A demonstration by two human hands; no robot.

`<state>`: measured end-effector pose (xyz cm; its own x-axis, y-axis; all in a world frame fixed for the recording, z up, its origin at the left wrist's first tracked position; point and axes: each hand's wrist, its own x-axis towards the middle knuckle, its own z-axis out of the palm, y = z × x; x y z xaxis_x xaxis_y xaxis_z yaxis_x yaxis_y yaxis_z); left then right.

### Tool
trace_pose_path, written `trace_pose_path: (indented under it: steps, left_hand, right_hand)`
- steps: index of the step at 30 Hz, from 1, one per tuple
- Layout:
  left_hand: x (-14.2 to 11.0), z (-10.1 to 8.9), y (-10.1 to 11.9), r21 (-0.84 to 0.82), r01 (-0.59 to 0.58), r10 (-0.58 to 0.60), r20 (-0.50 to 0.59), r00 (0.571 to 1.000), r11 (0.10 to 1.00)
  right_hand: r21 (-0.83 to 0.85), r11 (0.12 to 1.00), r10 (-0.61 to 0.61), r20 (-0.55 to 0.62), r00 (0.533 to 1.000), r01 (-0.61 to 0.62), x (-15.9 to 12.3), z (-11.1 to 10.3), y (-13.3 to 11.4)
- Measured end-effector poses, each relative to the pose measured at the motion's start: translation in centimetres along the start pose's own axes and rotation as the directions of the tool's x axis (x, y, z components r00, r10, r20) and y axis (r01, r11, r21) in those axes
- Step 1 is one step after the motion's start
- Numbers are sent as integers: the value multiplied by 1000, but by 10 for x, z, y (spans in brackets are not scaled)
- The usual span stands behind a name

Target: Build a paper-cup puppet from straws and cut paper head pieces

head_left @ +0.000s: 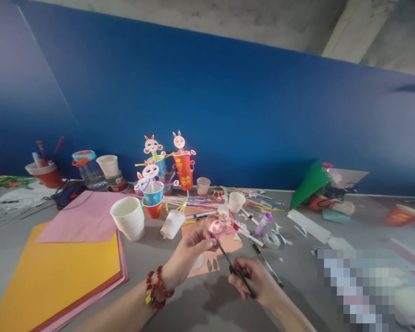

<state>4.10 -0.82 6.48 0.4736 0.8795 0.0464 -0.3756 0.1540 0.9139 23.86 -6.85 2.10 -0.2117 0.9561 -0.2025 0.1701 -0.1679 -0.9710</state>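
A pair of black-handled scissors (242,279) is in my right hand (251,276), its blades pointing up and left. Their tips reach the fingers of my left hand (197,244), which are pinched together; what they hold is too small to make out. Just beyond those fingertips is a pink and white paper cutout (216,225); I cannot tell whether it is held or lies behind. Below the hands, an orange paper sheet (192,231) with cut-out holes lies on the grey table (193,306). Red beaded bracelets circle my left wrist.
Paper-cup rabbit figures (185,173) stand by the blue wall. Nearer are a white cup (128,221), a tipped paper cup (173,224) and coloured paper sheets (65,272) at left. A glue stick (263,223), tape roll (271,240) and several pens lie right of centre.
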Motion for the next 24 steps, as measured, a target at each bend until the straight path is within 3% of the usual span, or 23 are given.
trace_pose_path:
  steps: [6,13,18,24]
  left_hand:
    - [2,-4,3,40,36,-38,42,998,999]
    - [5,-6,7,41,70,-72,70,995,997]
    - [5,-6,8,41,91,-94,76,993,995]
    - [10,-11,0,80,92,-96,54,994,993]
  right_hand:
    - [-92,996,-1,28,1000,3,0,-11,3]
    - [-52,998,49,51,997,-47,2,-14,-3]
    - [-123,991,59,81,995,-49,3,-21,-9]
    - [-151,989,15,99,995,0,10,-29,5]
